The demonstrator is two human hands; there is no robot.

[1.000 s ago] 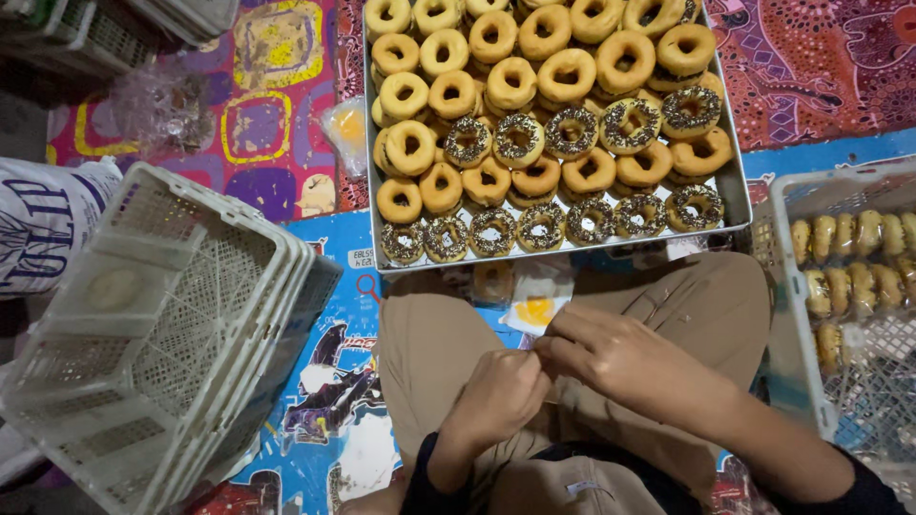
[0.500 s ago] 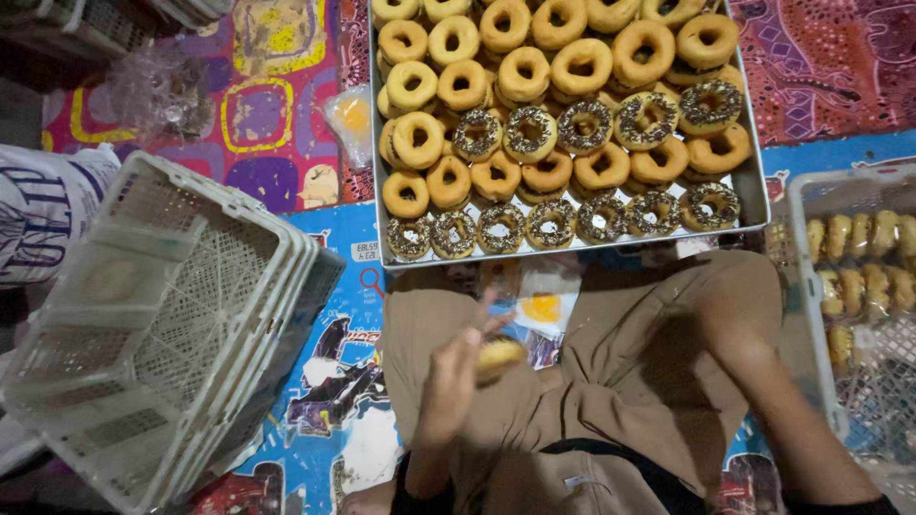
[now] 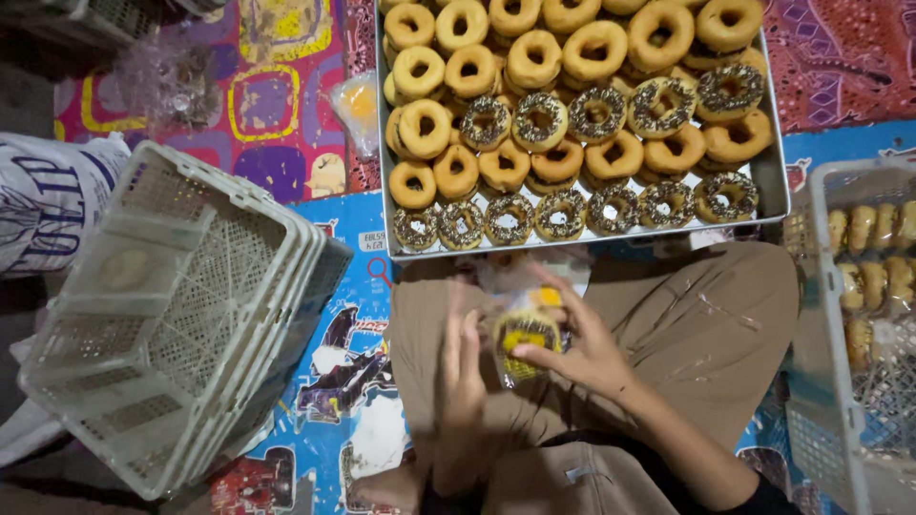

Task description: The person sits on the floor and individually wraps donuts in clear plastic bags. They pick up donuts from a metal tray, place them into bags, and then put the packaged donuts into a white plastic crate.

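Since half a second ago the right hand (image 3: 582,353) has come back into view over the lap, and the donut (image 3: 525,339) now sits between both hands, lower and more to the middle than before. The right hand's grip is closed on the donut, which looks already inside a clear plastic bag (image 3: 520,286); the picture is blurred here, so I cannot tell how far the bag is pulled over it. The left hand (image 3: 463,367) stands flat and open just beside the donut, fingers straight, and I cannot tell if it touches the bag.

To do this well, I think the fingers should press on the bag's edge and not on the donut's topping, and the left hand should support from below.

Beyond the knees lies a metal tray (image 3: 775,186) on the floor mat (image 3: 334,315), full of plain donuts and, in the nearer rows, ones with sprinkles. To the left a stack of white crates (image 3: 181,315) lies tilted. At the right edge another crate (image 3: 849,381) holds bagged donuts.
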